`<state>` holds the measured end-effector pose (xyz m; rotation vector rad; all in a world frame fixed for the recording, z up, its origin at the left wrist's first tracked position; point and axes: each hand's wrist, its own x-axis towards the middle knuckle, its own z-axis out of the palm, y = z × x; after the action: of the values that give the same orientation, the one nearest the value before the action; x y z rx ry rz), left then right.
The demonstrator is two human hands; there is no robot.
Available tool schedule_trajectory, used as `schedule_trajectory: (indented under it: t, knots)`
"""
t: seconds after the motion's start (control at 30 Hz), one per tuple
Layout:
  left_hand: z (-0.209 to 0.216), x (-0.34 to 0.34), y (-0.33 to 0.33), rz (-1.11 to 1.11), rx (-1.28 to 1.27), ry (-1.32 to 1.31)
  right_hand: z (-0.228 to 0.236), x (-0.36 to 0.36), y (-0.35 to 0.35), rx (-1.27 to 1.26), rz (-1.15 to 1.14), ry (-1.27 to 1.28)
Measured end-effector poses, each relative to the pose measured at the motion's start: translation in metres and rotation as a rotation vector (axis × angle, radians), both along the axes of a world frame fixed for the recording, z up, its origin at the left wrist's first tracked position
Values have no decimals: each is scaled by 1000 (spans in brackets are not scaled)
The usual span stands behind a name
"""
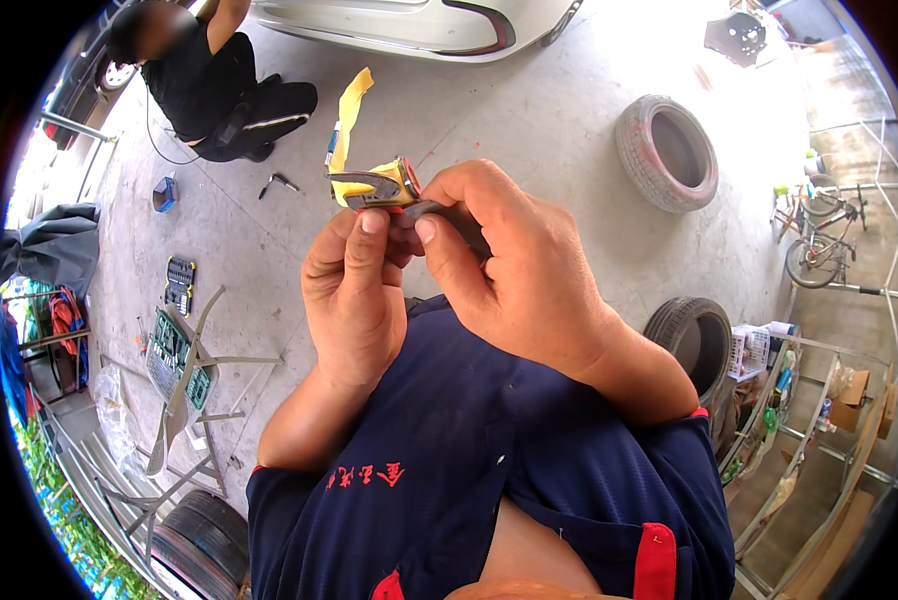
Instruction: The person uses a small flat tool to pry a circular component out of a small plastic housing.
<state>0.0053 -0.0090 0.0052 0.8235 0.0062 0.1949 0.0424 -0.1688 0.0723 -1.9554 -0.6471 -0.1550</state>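
In front of my chest, both hands meet at a small dark-and-yellow part (371,188) with reddish edges, whose kind I cannot make out. A yellow strip (352,105) stands up from its left side. Closed around the part's lower edge is my left hand (357,280), its thumb pressed against the fingers. My right hand (514,265) pinches a dark end at the part's right side between thumb and bent forefinger. The fingers hide much of what lies between the two hands.
Ahead stands a silver car (389,25); a person in black (209,95) squats at the far left. Tyres (666,153) lie to the right. On the left are a metal-framed chair (184,375) and an open toolbox (180,285). Shelving (799,430) lines the right side.
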Motion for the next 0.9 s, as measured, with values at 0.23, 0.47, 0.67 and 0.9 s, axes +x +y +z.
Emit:
schedule_trajectory:
  t: [0.23, 0.47, 0.67, 0.9]
  knots:
    - [-6, 0, -1, 105, 313, -112, 1, 2, 0, -81, -33, 19]
    - [-20, -1, 6, 232, 689, -172, 1, 5, 2, -108, -86, 131]
    - [-30, 11, 5, 372, 906, -357, -13, 7, 7, 103, -27, 450]
    - [-39, 16, 24, 390, 984, -352, -17, 10, 27, 297, -21, 925]
